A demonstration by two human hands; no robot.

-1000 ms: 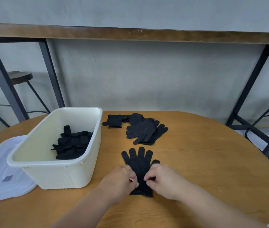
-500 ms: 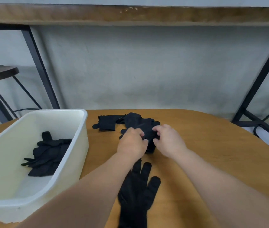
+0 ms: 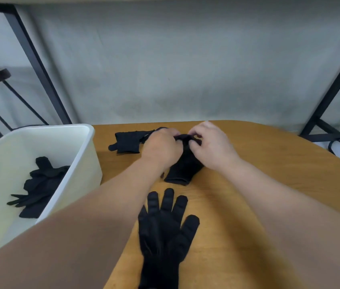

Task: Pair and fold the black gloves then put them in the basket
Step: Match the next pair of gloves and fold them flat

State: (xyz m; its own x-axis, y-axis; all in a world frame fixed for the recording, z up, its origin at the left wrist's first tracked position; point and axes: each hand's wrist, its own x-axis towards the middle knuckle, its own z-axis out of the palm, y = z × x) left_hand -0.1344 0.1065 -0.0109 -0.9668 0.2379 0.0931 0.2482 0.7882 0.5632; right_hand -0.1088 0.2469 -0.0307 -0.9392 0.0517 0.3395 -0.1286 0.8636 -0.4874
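At far side of round wooden table (image 3: 269, 184): left hand (image 3: 161, 150), right hand (image 3: 213, 147) both pinching limp black knit glove (image 3: 182, 167). Pairing step; next, lay it onto flat black glove (image 3: 165, 232).

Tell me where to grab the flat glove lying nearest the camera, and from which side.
Take the flat glove at its cuff, the near end, coming from the person's side. It lies spread flat with fingers pointing away toward the hands, so the cuff is the closest, most solid edge; pinching there should lift it without bunching the fingers. Both hands, left and right, are busy on another glove.
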